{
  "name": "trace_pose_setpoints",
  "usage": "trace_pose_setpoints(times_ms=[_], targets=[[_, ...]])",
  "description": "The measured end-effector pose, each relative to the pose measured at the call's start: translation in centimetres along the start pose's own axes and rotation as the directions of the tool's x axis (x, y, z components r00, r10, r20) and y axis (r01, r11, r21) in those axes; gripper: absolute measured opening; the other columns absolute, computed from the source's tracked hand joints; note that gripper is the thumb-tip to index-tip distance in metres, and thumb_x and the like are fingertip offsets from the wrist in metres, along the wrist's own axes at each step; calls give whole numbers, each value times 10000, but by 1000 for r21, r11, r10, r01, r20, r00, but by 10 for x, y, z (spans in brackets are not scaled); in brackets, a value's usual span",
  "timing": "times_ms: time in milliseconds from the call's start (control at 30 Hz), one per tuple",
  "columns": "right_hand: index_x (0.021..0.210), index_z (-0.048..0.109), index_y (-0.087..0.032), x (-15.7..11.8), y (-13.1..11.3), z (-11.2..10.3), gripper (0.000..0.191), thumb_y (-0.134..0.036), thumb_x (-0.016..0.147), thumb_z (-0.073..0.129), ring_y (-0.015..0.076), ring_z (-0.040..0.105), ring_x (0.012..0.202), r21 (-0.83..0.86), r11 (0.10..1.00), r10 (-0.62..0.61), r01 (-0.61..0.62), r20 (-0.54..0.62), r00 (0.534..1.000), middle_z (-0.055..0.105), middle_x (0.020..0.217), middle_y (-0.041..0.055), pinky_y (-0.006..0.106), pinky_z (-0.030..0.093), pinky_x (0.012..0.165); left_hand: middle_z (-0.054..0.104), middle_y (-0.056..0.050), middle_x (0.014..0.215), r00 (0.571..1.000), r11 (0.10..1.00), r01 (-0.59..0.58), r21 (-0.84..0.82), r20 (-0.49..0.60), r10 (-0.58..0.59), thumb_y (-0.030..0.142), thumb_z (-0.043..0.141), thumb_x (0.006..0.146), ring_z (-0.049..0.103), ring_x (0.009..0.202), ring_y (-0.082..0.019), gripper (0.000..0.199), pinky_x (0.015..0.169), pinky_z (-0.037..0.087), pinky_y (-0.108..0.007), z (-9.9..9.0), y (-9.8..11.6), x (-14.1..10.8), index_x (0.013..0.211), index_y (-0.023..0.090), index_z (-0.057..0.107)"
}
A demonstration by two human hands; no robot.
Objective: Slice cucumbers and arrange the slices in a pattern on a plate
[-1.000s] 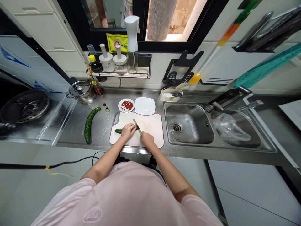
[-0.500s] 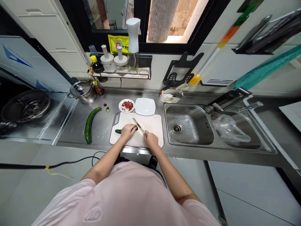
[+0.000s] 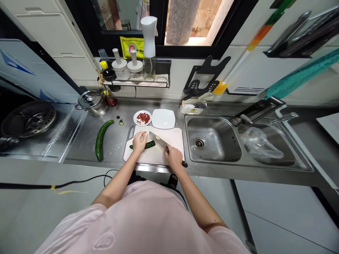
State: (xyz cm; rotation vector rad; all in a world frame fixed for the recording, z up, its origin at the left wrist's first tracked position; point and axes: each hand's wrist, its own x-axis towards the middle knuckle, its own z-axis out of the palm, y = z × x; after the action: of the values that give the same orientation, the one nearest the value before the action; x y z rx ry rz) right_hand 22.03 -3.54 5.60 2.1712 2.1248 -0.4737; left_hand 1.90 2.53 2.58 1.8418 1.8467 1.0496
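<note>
right hand clenched around the black handle of a kitchen knife, handle butt sticking out past the heel of the hand. blade lies angled across the cutting board, tip just beside the right end of a cut cucumber piece. one cucumber slice clings to the blade's flat.

left hand sits over the cucumber piece, fingers loosely extended and pointing away from the body. no tight grip visible; cannot tell how much pressure they apply. cucumber piece lies flat on the board, left of the blade.

rest, relative to the cutting board: whole cucumber lies on the steel counter to its left. small plate of chopped red chili and square white plate sit just behind it. steel pot with lid is farther back-left. steel sink is directly right, with a plastic bag in the second basin. bottles and jars stand on a wall shelf behind it.
</note>
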Motion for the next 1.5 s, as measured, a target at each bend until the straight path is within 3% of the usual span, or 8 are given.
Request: trace_pose_setpoints(times_ms=[233, 500, 667, 800, 900, 1033, 1233, 1500], targets=[[1307, 442, -208, -3, 6, -6, 464, -302, 861, 532, 233, 481, 967, -86, 992, -100, 93, -85, 991, 590, 1030, 113, 315, 281, 825, 486, -79, 1291, 943, 966, -234, 109, 268, 198, 458, 605, 782, 377, 1234, -272, 389, 1051, 291, -443, -4, 18, 11, 1117, 264, 637], [1284, 472, -193, -8, 15, -6, 439, -296, 861, 523, 234, 466, 932, -106, 985, -146, 134, -116, 983, 584, 992, 109, 319, 265, 797, 568, -49, 1163, 882, 968, -247, 39, 422, 208, 387, 603, 794, 450, 1157, -242, 255, 1033, 283, -449, -5, 28, 15, 1015, 277, 668], [1281, 472, -205, -7, 17, -3, 437, -290, 855, 526, 232, 478, 946, -102, 991, -98, 90, -80, 992, 594, 995, 104, 316, 272, 802, 638, -36, 933, 931, 991, -129, -40, 340, 135, 291, 603, 778, 560, 926, -184, 148, 879, 415, -318, 3, 30, 14, 893, 211, 651], [1282, 472, -216, -6, 24, -1, 434, -296, 857, 513, 230, 497, 959, -82, 996, -36, 30, -72, 997, 602, 1026, 92, 309, 285, 808, 649, -1, 806, 976, 986, 153, -64, 168, -141, 322, 556, 808, 587, 751, -135, 155, 727, 449, -247, 7, 13, 18, 899, 213, 618], [1281, 473, -219, -6, 31, -1, 426, -293, 862, 500, 229, 507, 976, -75, 997, 5, -10, -62, 998, 603, 1052, 95, 305, 295, 818, 656, 6, 776, 929, 933, 361, 7, 83, -360, 349, 600, 770, 597, 722, -134, 165, 696, 437, -243, 7, -10, 25, 867, 217, 620], [1259, 485, -216, -5, 35, 1, 411, -276, 853, 506, 222, 517, 985, -74, 997, 9, -14, -62, 998, 611, 1050, 90, 299, 304, 823, 675, 16, 809, 859, 855, 508, 105, 5, -512, 366, 627, 739, 601, 748, -144, 173, 684, 413, -249, 7, -38, 39, 860, 243, 616], [1224, 504, -224, -5, 35, 1, 383, -272, 844, 511, 212, 535, 947, -56, 998, 16, -22, -101, 995, 625, 1015, 64, 294, 312, 795, 685, 20, 828, 828, 818, 559, 138, -39, -559, 362, 602, 755, 605, 780, -150, 155, 697, 400, -257, 11, -52, 58, 873, 263, 602], [1214, 515, -224, -5, 38, 1, 377, -268, 840, 511, 205, 548, 936, -49, 998, 21, -25, -89, 996, 635, 1016, 66, 287, 324, 788, 692, -12, 895, 841, 813, 535, 228, -47, -540, 325, 579, 770, 617, 868, -194, 172, 738, 413, -292, 13, -56, 69, 935, 296, 618]])
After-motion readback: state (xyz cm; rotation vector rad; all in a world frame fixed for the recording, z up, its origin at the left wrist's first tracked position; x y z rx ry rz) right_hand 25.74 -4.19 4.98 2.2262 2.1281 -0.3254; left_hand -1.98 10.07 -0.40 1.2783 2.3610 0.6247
